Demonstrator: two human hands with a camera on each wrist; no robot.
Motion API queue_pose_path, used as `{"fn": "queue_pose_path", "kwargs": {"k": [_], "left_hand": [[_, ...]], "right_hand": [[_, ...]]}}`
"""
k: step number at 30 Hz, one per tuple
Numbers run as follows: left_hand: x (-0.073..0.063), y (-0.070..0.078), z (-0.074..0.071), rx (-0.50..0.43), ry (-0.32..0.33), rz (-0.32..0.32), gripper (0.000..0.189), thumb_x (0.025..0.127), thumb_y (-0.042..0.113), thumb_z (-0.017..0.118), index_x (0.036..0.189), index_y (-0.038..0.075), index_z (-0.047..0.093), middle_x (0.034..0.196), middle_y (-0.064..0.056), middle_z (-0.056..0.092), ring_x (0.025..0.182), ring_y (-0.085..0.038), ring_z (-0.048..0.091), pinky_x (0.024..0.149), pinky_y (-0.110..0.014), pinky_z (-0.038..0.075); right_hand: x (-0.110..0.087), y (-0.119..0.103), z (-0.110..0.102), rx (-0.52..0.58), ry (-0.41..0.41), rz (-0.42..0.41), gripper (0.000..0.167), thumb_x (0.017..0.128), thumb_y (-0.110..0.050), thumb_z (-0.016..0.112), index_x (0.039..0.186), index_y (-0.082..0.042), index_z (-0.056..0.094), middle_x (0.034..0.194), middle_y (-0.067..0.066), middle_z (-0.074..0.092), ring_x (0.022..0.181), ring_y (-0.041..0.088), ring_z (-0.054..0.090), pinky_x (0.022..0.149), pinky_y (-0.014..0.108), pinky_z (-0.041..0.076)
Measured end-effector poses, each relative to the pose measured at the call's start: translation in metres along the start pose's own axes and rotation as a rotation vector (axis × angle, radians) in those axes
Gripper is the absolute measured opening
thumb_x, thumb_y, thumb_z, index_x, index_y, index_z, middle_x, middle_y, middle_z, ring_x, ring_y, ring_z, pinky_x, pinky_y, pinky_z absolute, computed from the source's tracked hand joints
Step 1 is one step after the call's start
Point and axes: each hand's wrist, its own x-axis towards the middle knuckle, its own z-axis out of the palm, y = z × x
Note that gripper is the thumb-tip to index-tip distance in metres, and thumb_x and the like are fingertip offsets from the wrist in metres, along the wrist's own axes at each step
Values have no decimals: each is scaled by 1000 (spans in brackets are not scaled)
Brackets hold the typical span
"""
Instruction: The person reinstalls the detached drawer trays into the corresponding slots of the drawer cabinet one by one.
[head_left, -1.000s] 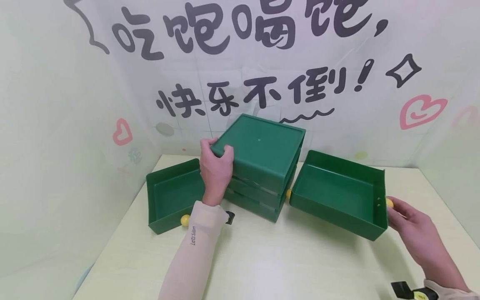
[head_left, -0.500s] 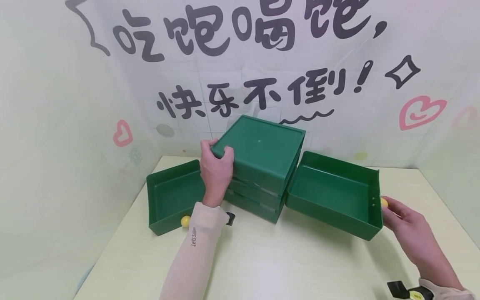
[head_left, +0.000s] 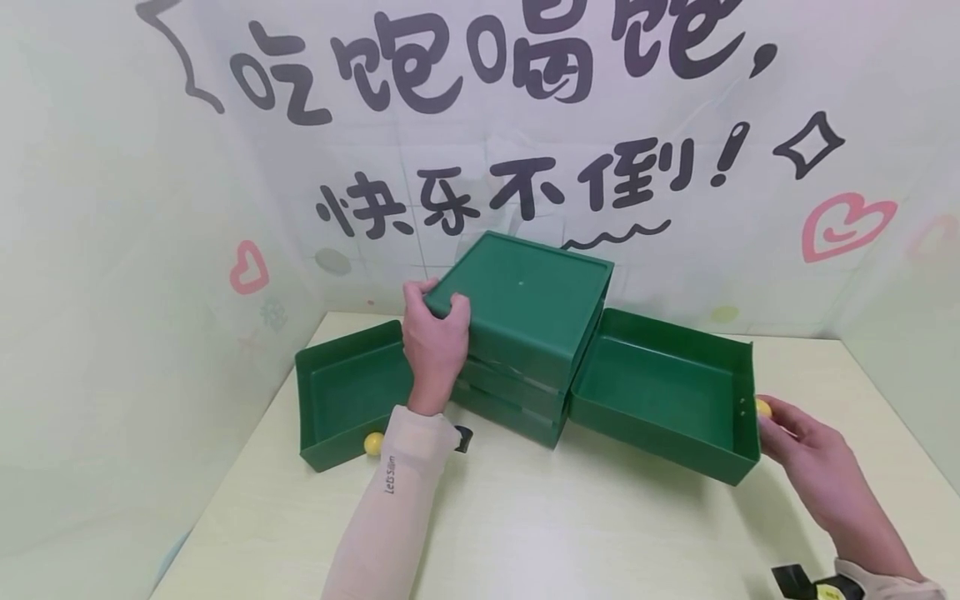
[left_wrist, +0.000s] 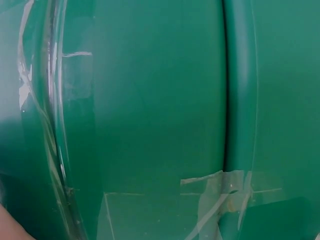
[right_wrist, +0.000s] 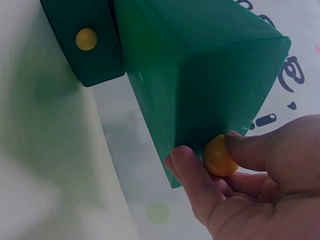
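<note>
A green drawer cabinet (head_left: 525,292) with stacked tiers stands in the middle of the head view. My left hand (head_left: 437,342) grips its top near left edge, fingers over the rim; the left wrist view shows the cabinet's green wall with strips of clear tape. On the right, an open-topped green drawer (head_left: 660,392) is tilted, its far end right at the cabinet's right side. Between thumb and fingers my right hand (right_wrist: 250,180) pinches the drawer's yellow knob (right_wrist: 220,156). The inside of this drawer holds nothing visible.
Another green drawer (head_left: 352,392) with a yellow knob (head_left: 373,443) lies left of the cabinet, partly hidden by my left hand. A pale table (head_left: 510,517) is below, and a printed wall sheet (head_left: 285,167) rises close behind.
The right hand has brought the drawer leftward, against the cabinet's side in the head view, covering a yellow knob that showed there earlier. The left hand keeps its hold.
</note>
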Motion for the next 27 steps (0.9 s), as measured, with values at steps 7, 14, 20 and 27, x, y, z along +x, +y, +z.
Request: {"fn": "queue_pose_path", "kwargs": {"k": [7,14,20,27], "left_hand": [[0,-1,0,2,6,2,40,92,37,55,127,18,53,83,-6,52,69,-25,46,57,-39,32],[1,-2,1,-5,6,11,40,91,36,55,126,17,53,83,-6,52,68,-26,47,57,-39,33],[0,-2,0,-3,7,8,41,91,37,55,127,18,53,84,-6,53,71,-25,48,58,-39,33],[0,-1,1,-3,6,1,40,91,37,56,127,18,53,84,-6,53,70,-25,48,58,-39,34]], "right_hand": [[1,-1,3,-2,-14,4,71,105,-49,48,154,1,38,111,-32,57,95,-14,64,74,12,49],[2,-1,4,-7,-14,15,71,105,-49,47,155,0,37,112,-30,57,94,-14,64,74,12,49],[1,-2,6,-13,-17,17,72,105,-50,47,155,1,37,113,-26,60,94,-14,64,74,12,48],[-1,-1,8,16,-8,11,70,106,-46,48,153,4,37,108,-31,56,93,-14,64,74,9,48]]}}
